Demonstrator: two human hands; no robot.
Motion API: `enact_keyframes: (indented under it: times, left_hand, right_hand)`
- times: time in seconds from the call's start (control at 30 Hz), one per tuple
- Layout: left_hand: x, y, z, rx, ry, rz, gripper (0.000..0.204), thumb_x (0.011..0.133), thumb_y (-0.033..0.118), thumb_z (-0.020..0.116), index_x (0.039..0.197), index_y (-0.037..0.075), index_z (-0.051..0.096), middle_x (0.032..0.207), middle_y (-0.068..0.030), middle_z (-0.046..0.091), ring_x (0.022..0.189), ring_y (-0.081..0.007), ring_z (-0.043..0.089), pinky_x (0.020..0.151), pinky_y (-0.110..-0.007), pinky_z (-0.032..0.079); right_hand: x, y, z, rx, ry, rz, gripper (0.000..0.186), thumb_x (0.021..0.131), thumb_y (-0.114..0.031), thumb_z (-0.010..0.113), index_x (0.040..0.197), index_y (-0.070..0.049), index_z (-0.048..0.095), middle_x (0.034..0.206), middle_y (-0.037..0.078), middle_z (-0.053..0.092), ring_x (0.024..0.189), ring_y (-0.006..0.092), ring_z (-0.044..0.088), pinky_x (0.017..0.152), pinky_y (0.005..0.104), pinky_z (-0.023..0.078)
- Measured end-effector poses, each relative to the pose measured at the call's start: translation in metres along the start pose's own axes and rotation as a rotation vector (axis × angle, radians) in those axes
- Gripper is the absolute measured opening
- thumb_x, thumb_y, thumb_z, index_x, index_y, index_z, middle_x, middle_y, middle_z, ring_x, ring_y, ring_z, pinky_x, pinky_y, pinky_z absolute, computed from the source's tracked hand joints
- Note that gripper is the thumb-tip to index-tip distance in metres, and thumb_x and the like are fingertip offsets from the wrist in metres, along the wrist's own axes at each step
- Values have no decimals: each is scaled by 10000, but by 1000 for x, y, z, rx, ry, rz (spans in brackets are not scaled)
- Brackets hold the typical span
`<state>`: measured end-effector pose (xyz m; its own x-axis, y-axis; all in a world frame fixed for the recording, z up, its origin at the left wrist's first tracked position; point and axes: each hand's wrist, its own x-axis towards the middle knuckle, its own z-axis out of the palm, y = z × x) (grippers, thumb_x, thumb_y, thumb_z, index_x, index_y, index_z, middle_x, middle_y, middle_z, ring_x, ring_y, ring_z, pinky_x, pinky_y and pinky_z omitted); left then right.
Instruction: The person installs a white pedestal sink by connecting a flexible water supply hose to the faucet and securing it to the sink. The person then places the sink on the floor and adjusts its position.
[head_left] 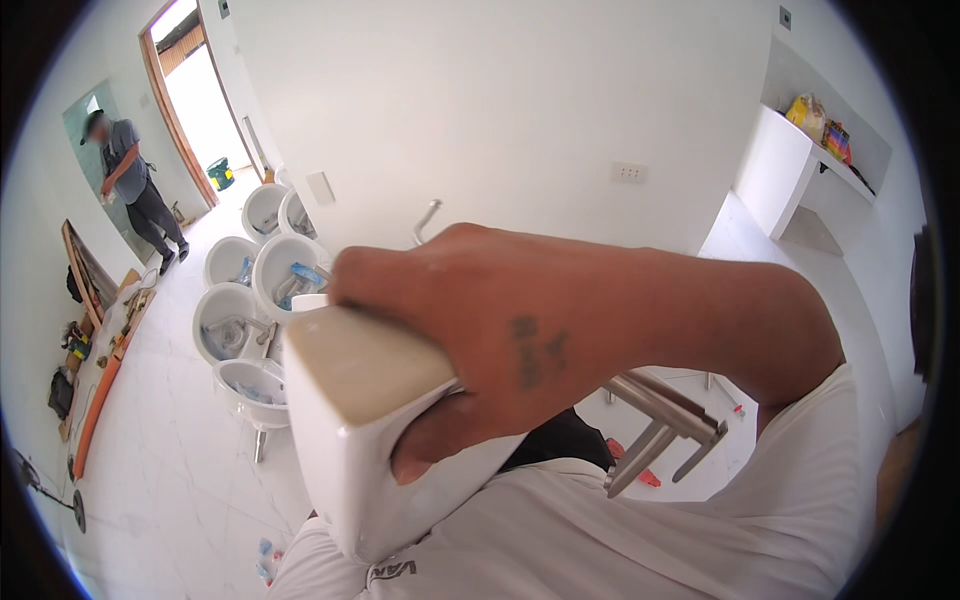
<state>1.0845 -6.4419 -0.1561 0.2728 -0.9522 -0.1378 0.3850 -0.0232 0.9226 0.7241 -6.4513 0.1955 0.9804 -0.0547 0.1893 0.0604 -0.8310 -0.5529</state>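
Observation:
My right hand [480,310] reaches across from the right, gripping the edge of a white ceramic washbasin [330,470]. Its thumb presses on the glazed side and its other fingers go over the far edge. The basin's flat beige unglazed face [375,370] is turned up, and the piece rests close against my shirt. Below my forearm, a brushed-metal fitting [670,420] that looks like a faucet juts out; whether it is attached to the basin is hidden. My left hand does not show.
Several round white basins [283,262] with metal fittings and plastic-wrapped parts stand to the left. Tools and an orange pipe [100,425] lie along the left wall. A person [130,175] stands near the doorway. Bags [808,115] sit on a white counter [775,170] at right.

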Motion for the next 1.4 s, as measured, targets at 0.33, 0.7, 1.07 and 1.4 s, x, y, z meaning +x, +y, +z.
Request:
enact_keyframes:
  times: [0.33, 0.7, 1.07, 1.4]
  left_hand:
    - [-146, 37, 47, -162, -153, 227, 745, 889, 266, 739, 1465, -91, 430, 1320, -194, 640, 1215, -277, 618, 1029, -401, 498]
    - [-232, 97, 181, 775, 368, 531, 694, 713, 26, 828, 1325, -68, 515, 1118, -170, 679, 1056, -288, 667, 941, -402, 522]
    - [-215, 80, 143, 960, 510, 551, 577, 736, 4, 747, 1272, -64, 545, 1073, -185, 695, 964, -295, 680, 906, -403, 533]
    - [-196, 79, 120, 888, 471, 464, 536, 812, 4, 725, 1304, -68, 526, 1141, -132, 670, 1012, -233, 627, 916, -380, 523]
  right_hand:
    - [-34, 19, 5, 130, 82, 100, 561, 821, -309, 859, 1166, 6, 548, 989, 232, 738, 943, 404, 729, 819, 466, 573]
    - [27, 41, 16, 60, 7, 239, 621, 874, -402, 781, 1273, 15, 553, 966, 182, 736, 910, 311, 731, 814, 417, 565]
    - [-137, 245, 56, 494, 1274, 528, 754, 1035, -545, 509, 1583, -50, 356, 1485, 127, 520, 1395, 252, 486, 1129, 451, 384]
    - [-128, 281, 254, 966, 959, 600, 835, 841, -184, 815, 1516, 29, 372, 1440, 170, 538, 1357, 265, 497, 1139, 418, 402]
